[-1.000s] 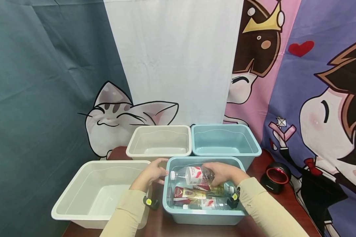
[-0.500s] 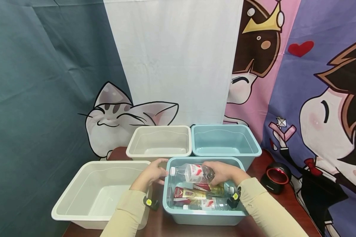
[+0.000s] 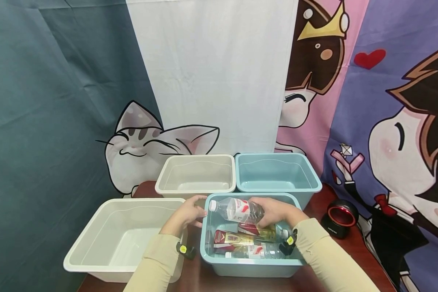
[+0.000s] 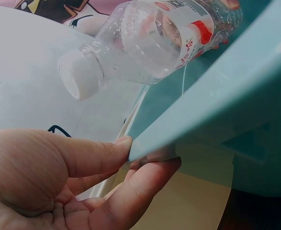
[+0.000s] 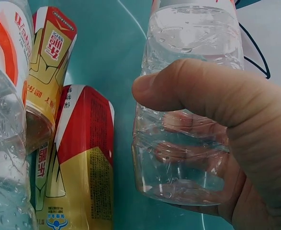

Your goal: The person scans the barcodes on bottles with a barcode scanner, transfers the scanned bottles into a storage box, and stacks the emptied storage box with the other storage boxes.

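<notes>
My right hand [image 3: 273, 211] grips the base end of a clear plastic water bottle [image 3: 237, 210]. The bottle has a white cap and a red-and-white label; it tilts slightly, cap to the left, inside the top of the near blue plastic bin [image 3: 255, 271]. Thumb and fingers wrap its ribbed body in the right wrist view. My left hand [image 3: 187, 211] pinches that bin's left rim between thumb and fingers, as the left wrist view shows. Below the held bottle lie red-and-gold cartons [image 5: 85, 158], and a second water bottle [image 3: 257, 251] lies along the bin's near side.
A cream bin [image 3: 87, 235] stands at the left. Behind are another cream bin [image 3: 195, 190] and a second blue bin [image 3: 279, 189], side by side. A black round device with a red ring [image 3: 339, 219] sits at the table's right. A printed cloth [image 3: 219, 81] hangs at the back.
The held bottle has risen slightly in my right hand, its cap end now up near the bin's left rim. My left hand stays at the rim.
</notes>
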### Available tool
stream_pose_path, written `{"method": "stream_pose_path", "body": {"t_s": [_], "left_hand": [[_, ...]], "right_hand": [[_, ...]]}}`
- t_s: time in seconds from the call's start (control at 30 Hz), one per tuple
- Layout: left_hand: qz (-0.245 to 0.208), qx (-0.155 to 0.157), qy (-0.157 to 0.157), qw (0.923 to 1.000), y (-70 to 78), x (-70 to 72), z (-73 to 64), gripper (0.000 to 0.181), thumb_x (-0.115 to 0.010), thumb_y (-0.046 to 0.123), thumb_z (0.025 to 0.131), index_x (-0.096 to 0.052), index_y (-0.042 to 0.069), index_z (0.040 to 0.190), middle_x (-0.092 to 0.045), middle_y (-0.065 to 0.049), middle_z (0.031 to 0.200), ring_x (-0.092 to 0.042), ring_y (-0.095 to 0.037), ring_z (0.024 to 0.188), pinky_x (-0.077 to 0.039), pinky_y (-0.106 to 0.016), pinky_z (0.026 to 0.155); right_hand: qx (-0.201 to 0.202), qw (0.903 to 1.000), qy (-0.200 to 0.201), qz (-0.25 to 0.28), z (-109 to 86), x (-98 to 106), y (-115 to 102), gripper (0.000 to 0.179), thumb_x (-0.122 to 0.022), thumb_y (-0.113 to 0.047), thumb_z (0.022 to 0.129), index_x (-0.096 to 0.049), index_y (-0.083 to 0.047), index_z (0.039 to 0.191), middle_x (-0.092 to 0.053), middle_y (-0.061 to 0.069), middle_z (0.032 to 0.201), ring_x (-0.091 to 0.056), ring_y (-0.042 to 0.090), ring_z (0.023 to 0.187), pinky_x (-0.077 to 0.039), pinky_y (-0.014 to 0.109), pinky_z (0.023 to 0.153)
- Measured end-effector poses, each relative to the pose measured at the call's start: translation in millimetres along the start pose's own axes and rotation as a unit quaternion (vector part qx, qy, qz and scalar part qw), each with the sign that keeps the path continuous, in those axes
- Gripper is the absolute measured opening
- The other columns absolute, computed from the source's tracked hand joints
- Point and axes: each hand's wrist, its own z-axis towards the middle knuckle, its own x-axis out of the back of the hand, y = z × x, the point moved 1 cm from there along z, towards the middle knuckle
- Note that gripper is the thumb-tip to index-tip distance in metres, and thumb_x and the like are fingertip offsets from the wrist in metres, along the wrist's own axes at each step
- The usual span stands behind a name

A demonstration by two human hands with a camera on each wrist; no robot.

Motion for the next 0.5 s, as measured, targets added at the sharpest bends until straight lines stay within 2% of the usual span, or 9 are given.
{"method": "stream_pose_path", "body": {"t_s": [0.3,0.5], "left_hand": [[-0.007,-0.003,-0.005,1.0,0.8,-0.4,-0.8,0.065,-0.065,-0.008,0.089,-0.043,0.002,0.149,-0.069,-0.023,0.1,-0.072,-0.029,0.085,-0.063,-0.043,0.064],[-0.007,-0.002,-0.006,1.0,1.5,-0.5,-1.8,0.065,-0.065,-0.008,0.089,-0.043,0.002,0.149,-0.069,-0.023,0.099,-0.072,-0.029,0.084,-0.063,-0.043,0.064]], "right_hand": [[0.006,0.9996,0.005,0.028,-0.6,1.8,-2.7,0.071,-0.088,-0.013,0.066,-0.056,-0.028,0.127,-0.065,-0.014,0.111,-0.062,0.012,0.104,-0.051,0.043,0.096],[0.005,0.9992,0.011,0.039,-0.3,2.1,-2.4,0.074,-0.088,-0.015,0.066,-0.055,-0.026,0.132,-0.065,-0.012,0.113,-0.062,0.014,0.105,-0.051,0.043,0.096]]}}
